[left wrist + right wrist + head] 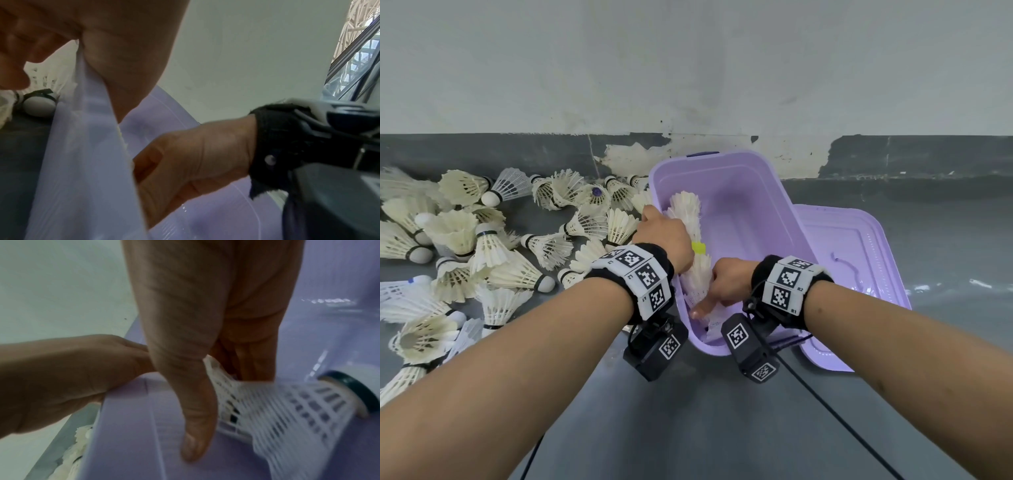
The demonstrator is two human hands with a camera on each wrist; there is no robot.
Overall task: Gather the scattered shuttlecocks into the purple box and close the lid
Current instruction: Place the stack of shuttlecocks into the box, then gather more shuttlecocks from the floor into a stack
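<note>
Stack (690,240): long axis runs along the box (750,192) left wall.
Left hand (662,233): grips far end.
Right hand (726,281): grips near end.

Pale purple box (743,205) and lid (859,260), cream-white shuttlecocks (493,240).
The shuttlecocks have black bands at their white tips; one has a purple tip (596,192). The floor (722,428) is dark grey, the wall (688,61) pale grey, the wristbands (787,284) black with black-and-white square codes.

Glossy plastic box (753,192), feather shuttlecocks (482,240).
</note>
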